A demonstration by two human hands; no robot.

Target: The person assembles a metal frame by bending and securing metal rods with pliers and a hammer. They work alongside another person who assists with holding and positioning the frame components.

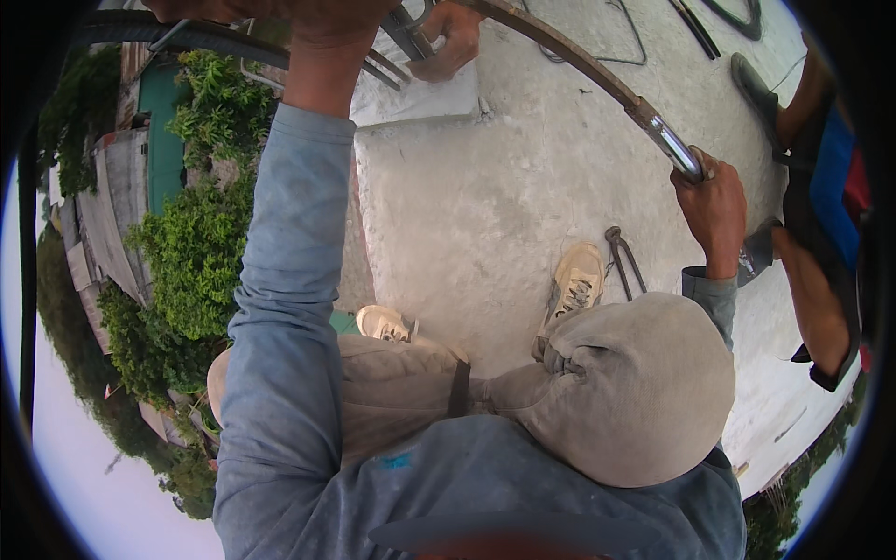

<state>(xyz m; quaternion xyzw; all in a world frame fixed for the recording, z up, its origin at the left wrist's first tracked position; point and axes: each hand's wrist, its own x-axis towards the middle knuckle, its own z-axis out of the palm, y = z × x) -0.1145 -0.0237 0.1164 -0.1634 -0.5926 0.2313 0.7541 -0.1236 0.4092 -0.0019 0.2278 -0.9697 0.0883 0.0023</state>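
Gripping check, head view: right hand (714,207) at right of frame is closed tight around the lower end of a shiny steel pipe (674,147), which is sleeved over a rusty curved rebar (560,51) running to top centre. Left hand (322,21) is raised at the top edge and mostly cropped, so I can't tell if it's closed. A second person's hand (455,39) sits by the rebar's far end. Pincers (623,261) lie on the concrete slab (485,205) beside the shoe (574,282). My read: keep the pipe fully seated, pull steadily and not in jerks, and keep feet planted, as the slab edge is close on the left.
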